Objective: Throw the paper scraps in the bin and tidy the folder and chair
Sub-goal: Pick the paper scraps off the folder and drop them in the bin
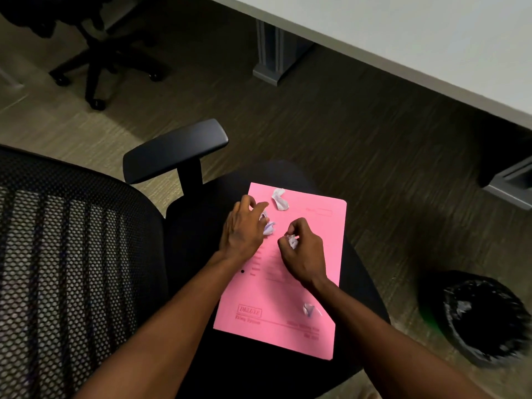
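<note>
A pink folder lies on the black seat of an office chair. Crumpled white paper scraps sit on the folder. My left hand is over the folder's left edge, its fingers curled round a scrap. My right hand pinches another scrap near the folder's middle. One scrap lies loose near the folder's far end. Another scrap lies by my right forearm. A black bin with a black liner stands on the floor to the right of the chair.
The chair's mesh back fills the left, with an armrest beyond the seat. A white desk runs across the upper right on grey legs. A second black chair stands at the far left on the carpet.
</note>
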